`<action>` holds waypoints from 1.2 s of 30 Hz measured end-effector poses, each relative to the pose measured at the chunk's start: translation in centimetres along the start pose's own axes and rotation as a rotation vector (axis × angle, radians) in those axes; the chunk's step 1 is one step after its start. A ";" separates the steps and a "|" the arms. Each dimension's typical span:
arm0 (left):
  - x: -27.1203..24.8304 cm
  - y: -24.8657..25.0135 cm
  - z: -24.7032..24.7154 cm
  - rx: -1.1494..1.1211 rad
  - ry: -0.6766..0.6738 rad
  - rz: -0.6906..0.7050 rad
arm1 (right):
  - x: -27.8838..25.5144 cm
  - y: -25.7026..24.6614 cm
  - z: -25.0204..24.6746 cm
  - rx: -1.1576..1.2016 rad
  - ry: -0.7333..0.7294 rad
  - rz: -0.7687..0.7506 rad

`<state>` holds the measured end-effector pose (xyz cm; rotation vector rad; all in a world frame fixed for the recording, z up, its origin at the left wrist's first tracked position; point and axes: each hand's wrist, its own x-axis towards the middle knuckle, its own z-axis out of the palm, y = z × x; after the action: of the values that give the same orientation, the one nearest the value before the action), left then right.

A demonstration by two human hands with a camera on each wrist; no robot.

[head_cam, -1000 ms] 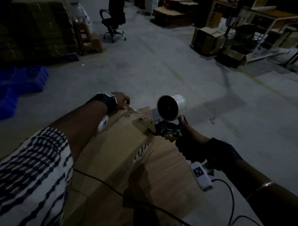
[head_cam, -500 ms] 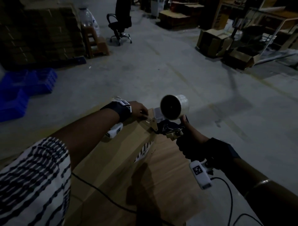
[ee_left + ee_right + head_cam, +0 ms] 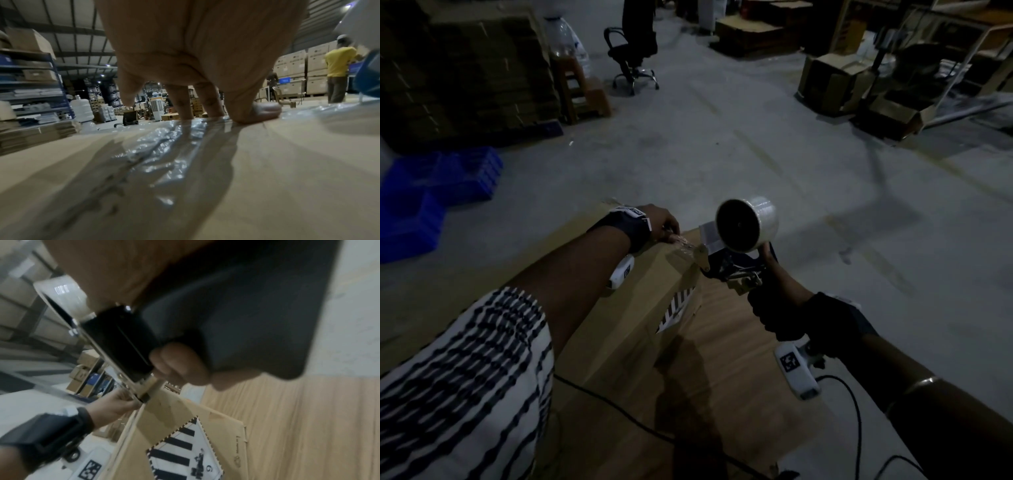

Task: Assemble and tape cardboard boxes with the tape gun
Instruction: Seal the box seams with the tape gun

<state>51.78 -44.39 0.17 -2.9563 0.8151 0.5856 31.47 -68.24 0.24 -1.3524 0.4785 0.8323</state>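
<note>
Two hands: both work at the far top edge of one cardboard box [image 3: 619, 329], which stands on a pale wood-look surface [image 3: 722, 359].
Left hand [image 3: 659, 222]: fingers bent down, fingertips [image 3: 257, 112] pressing a shiny, wrinkled strip of clear tape [image 3: 164, 146] flat onto the box top; it grips nothing.
Right hand [image 3: 774, 308]: closed round the handle of the tape gun [image 3: 732, 267], whose front sits at the box edge just beside the left fingers.
Tape roll [image 3: 748, 224]: white, mounted on the gun, raised above the box corner.
Change: over the last second the left hand has slid along the top edge toward the gun, from well apart to nearly touching its front; the gun has hardly moved.
Meaning: my reading is that the strip is laid and is being rubbed down to its end, with cutting or tearing it free likely next.
Left wrist view only: creases and bubbles in the tape, so it is not yet smooth; a person in a yellow shirt [image 3: 339, 71] beside stacked cartons.
Right wrist view only: a striped diamond label [image 3: 185, 456] on the box side, and the fingers wrapped round the black handle.
Head view only: a dim warehouse floor with an office chair [image 3: 633, 54] and blue crates [image 3: 431, 192].
</note>
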 end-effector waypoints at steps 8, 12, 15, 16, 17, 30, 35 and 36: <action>-0.1 0.2 0.4 -0.022 0.015 -0.032 | -0.3 1.4 -0.1 0.020 0.015 -0.036; -0.1 0.4 0.5 -0.028 0.022 -0.029 | -0.3 2.9 -0.6 0.069 -0.025 -0.035; -0.1 0.7 0.4 -0.029 0.024 -0.042 | -0.5 3.0 -0.4 0.066 -0.028 -0.045; -0.1 0.8 0.3 -0.031 0.024 -0.046 | -0.6 3.0 -0.4 0.058 -0.026 -0.055; -0.2 0.8 0.3 -0.032 0.023 -0.050 | -0.6 3.1 -0.4 0.060 -0.023 -0.061; -0.9 1.1 0.3 -0.038 0.020 -0.072 | -0.7 3.9 -0.9 0.010 -0.012 -0.086; -1.1 1.4 0.2 -0.021 -0.002 -0.057 | -0.6 5.4 -1.4 -0.031 0.066 -0.104; -1.1 1.6 0.1 -0.010 -0.006 -0.052 | -0.4 5.5 -1.4 -0.025 0.065 -0.104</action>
<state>50.06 -45.17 0.56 -2.9733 0.7345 0.5965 27.25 -69.64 -3.33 -1.4189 0.4457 0.7129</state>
